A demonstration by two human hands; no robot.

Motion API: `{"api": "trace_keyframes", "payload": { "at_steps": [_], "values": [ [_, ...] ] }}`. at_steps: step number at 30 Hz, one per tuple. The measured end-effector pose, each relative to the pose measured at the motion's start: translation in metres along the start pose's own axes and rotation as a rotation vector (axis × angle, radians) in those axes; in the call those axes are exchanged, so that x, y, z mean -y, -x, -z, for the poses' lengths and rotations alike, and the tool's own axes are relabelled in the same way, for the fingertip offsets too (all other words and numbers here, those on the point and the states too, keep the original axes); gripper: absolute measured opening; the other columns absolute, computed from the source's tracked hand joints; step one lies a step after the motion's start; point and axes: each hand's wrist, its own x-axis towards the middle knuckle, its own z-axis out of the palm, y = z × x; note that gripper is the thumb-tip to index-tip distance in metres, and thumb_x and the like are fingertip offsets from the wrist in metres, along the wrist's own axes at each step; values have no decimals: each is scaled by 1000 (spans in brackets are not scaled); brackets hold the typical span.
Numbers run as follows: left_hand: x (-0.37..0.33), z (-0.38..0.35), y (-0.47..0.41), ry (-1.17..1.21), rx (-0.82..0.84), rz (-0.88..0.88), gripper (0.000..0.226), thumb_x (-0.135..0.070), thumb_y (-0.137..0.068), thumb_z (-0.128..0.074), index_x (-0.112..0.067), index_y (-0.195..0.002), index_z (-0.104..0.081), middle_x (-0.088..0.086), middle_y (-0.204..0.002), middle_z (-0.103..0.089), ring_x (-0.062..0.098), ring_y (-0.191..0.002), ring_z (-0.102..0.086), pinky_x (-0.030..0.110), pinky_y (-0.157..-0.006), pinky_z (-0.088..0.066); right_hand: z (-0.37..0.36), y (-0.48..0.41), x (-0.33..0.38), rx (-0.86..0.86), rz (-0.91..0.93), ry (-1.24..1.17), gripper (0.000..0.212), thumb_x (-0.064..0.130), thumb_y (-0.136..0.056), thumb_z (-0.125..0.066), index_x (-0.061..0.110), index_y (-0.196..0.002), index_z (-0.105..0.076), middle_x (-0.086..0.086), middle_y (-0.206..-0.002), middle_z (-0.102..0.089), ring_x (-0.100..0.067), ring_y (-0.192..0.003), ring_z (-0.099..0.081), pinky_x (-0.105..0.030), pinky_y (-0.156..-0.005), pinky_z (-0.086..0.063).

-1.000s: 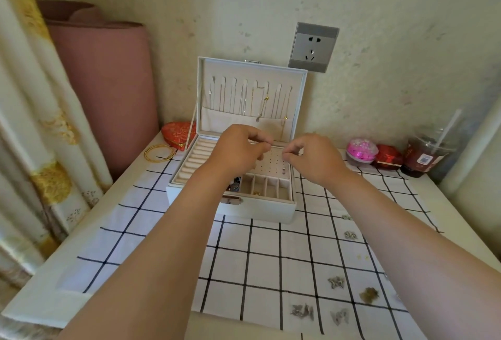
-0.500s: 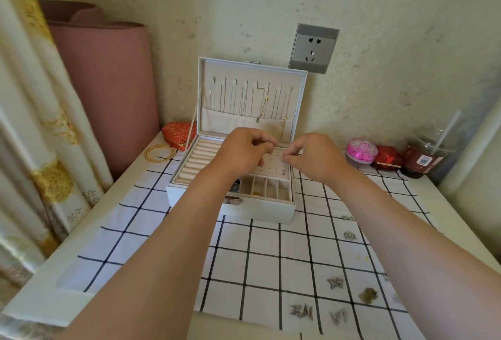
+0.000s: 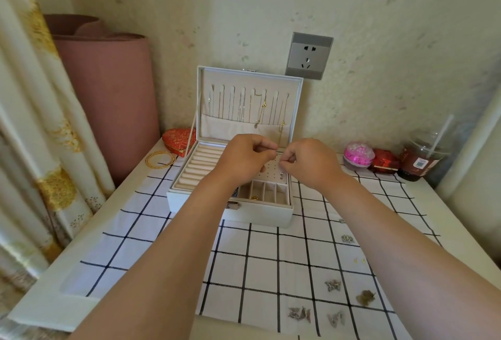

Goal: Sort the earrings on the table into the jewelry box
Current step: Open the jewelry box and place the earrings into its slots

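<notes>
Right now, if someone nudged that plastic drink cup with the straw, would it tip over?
Likely it slides first: the drink cup holds dark liquid low down, which steadies it. Its clear plastic wall probably flexes if squeezed.

A white jewelry box (image 3: 260,215) of smooth, faintly grained leatherette, lined in matt cream velvet, sits on a white woven cloth with black grid lines (image 3: 260,272). Small metal earrings (image 3: 299,314) glint dully there. Nearby: glossy gold metal bangles (image 3: 173,160), a brushed grey plastic wall socket (image 3: 309,55), a clear plastic cup (image 3: 423,155).
</notes>
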Motion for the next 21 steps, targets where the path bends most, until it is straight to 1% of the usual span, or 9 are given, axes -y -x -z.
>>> {"api": "trace_keyframes", "payload": {
  "at_steps": [3,6,9,10,11,13,14,17,21],
  "values": [
    [-1,1,0,25,-24,5,14,-15,-89,-70,-18,-102,-73,-4,-82,-70,5,-51,-59,9,-49,-43,2,-2,0,58,11,23,15,22,-84,-65,25,-75,-77,8,-77,-71,-13,-76,-66,-32,-67,-55],
    [0,2,1,14,-21,3,14,-15,-89,-70,-20,-102,-72,0,-85,-72,7,-54,-60,9,-50,-43,6,-4,-7,167,1,-29,15,25,-87,-65,26,-80,-78,11,-80,-71,-12,-81,-66,-35,-74,-55],
    [1,2,1,-2,-11,12,17,-16,-89,-70,-20,-105,-69,6,-90,-73,6,-54,-60,11,-52,-43,11,-4,-10,94,-58,-221,11,23,-92,-66,26,-94,-76,16,-90,-68,-5,-89,-64,-29,-83,-50],
    [1,3,1,1,-15,16,17,-17,-88,-70,-20,-105,-68,6,-91,-73,6,-54,-61,13,-53,-42,15,-4,-8,46,-86,-339,15,19,-93,-66,24,-102,-76,17,-92,-66,0,-85,-63,-24,-82,-47],
    [0,3,1,7,-22,18,18,-17,-88,-71,-21,-105,-67,6,-91,-74,7,-55,-61,15,-54,-43,20,-3,-4,18,-109,-464,17,16,-93,-67,22,-106,-75,18,-91,-65,6,-75,-61,-19,-77,-46],
    [-3,3,2,31,-40,23,20,-20,-86,-73,-21,-105,-66,4,-88,-75,7,-56,-63,20,-58,-44,33,-1,4,37,-120,-657,14,14,-90,-71,24,-99,-76,16,-78,-69,2,-52,-56,-14,-62,-46],
    [-5,2,3,49,-48,26,22,-22,-86,-74,-21,-105,-65,3,-86,-75,7,-57,-63,21,-58,-46,38,2,8,72,-104,-705,13,15,-88,-74,26,-93,-77,13,-72,-71,-3,-48,-54,-14,-57,-46],
    [-9,-1,5,99,-64,39,24,-24,-84,-76,-22,-105,-65,2,-82,-74,9,-59,-65,23,-59,-50,40,8,13,83,-75,-762,13,15,-81,-81,27,-84,-78,4,-71,-74,-9,-49,-53,-19,-56,-49],
    [-12,-3,9,101,-54,51,24,-26,-83,-78,-23,-103,-65,0,-83,-75,8,-61,-67,24,-60,-51,33,8,7,23,-144,-776,9,17,-78,-83,21,-86,-81,4,-69,-73,-8,-49,-53,-18,-54,-46]
  ]
}}
